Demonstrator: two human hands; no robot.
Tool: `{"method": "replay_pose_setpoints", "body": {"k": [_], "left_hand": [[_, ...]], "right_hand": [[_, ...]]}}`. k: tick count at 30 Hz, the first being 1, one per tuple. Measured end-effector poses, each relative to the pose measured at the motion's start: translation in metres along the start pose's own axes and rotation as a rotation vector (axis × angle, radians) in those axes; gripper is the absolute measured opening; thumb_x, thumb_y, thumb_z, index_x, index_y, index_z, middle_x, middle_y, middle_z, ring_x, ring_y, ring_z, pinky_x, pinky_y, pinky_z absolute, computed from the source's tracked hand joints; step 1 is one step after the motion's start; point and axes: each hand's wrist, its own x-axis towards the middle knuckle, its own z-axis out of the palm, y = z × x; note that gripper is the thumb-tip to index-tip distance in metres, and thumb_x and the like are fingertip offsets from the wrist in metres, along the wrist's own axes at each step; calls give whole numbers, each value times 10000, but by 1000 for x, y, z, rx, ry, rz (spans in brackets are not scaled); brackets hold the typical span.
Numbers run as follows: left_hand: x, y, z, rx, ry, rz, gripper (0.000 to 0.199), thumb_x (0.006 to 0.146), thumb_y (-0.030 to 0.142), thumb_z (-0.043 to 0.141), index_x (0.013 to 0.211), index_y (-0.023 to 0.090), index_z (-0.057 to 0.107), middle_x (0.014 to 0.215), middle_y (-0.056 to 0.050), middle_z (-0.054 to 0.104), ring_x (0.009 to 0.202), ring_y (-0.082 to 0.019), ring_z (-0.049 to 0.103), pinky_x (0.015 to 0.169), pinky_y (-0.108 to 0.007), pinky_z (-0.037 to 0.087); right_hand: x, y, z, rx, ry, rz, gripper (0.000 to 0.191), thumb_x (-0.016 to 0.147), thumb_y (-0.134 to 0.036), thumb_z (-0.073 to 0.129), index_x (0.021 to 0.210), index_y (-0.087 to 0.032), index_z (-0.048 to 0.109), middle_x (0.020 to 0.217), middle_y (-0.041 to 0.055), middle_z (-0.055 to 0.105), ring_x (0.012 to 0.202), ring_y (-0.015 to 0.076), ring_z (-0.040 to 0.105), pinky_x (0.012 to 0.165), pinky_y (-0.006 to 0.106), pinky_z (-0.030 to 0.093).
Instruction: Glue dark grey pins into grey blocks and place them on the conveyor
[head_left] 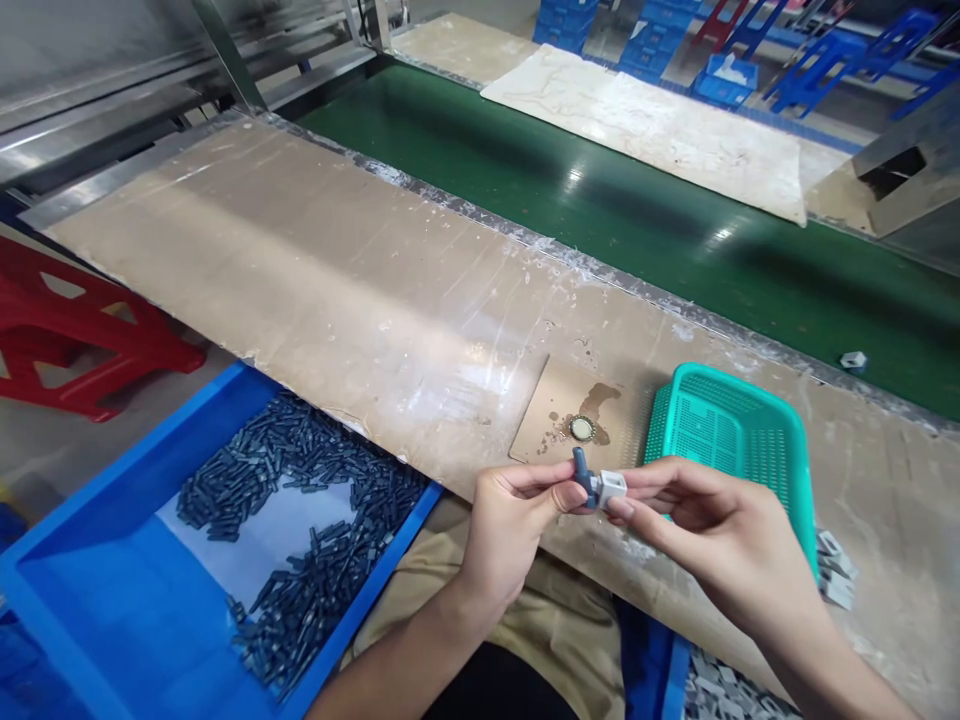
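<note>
My left hand (517,520) pinches a dark grey-blue plastic piece (582,478) with a short stem pointing up. Between the thumb and fingers of my right hand (697,510) is a small white-grey square plastic piece (612,487) with an opening in its face. The two pieces meet end to end; whether they are joined I cannot tell. Just beyond them, a bottle cap (582,429) rests on a stained cardboard square (540,410). A turquoise plastic basket (739,400) stands behind my right hand.
A blue bin (97,600) of dark pieces (300,450) sits at the left, below the table (315,270). White-grey pieces (836,570) lie beside the basket, and more fill a bin (720,690) below. A green conveyor belt (525,170) runs behind, with one piece (853,361) on it.
</note>
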Motion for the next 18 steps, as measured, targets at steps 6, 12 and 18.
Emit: {"method": "replay_pose_setpoints", "body": {"k": [6, 12, 18], "left_hand": [[0, 10, 2, 236, 1, 159, 116, 641, 254, 810, 714, 175, 765, 684, -49, 738, 649, -183, 686, 645, -268, 580], [21, 10, 2, 379, -5, 256, 49, 675, 207, 762, 707, 170, 763, 726, -55, 743, 676, -201, 691, 671, -289, 586], [27, 23, -7, 490, -16, 194, 505, 662, 304, 785, 1143, 197, 671, 1129, -94, 700, 1042, -272, 652, 900, -352, 543]], "right_hand": [[8, -1, 0, -47, -53, 4, 194, 670, -353, 783, 748, -184, 725, 705, 72, 745, 608, 203, 703, 544, 262, 585], [22, 7, 2, -9, -77, 39, 215, 685, -358, 764, 780, -170, 721, 724, 77, 746, 643, 222, 713, 566, 288, 581], [84, 15, -35, -299, 183, -67, 119, 748, -250, 696, 836, -173, 720, 822, 57, 750, 777, 209, 708, 720, 297, 550]]}}
